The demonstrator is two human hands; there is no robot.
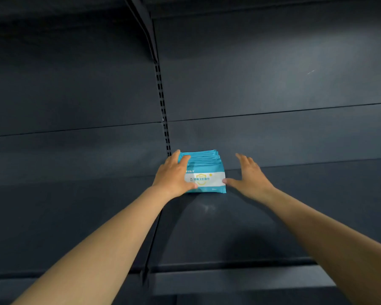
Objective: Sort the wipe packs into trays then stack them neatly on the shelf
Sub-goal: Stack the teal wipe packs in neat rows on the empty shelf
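A row of several teal wipe packs [207, 166] stands on edge on the dark shelf [229, 227], close to the back panel. The front pack shows a white label with a yellow shield. My left hand [174, 175] holds the left end of the row, fingers over the top and thumb across the front pack. My right hand [249, 175] is spread just right of the row, with the thumb tip touching the front pack's right edge and the fingers apart from the packs.
A slotted upright [163, 111] runs down the back panel just behind the packs' left side. The shelf's front lip [240, 280] crosses the bottom of the view. Another shelf [251, 7] hangs overhead. No trays are in view.
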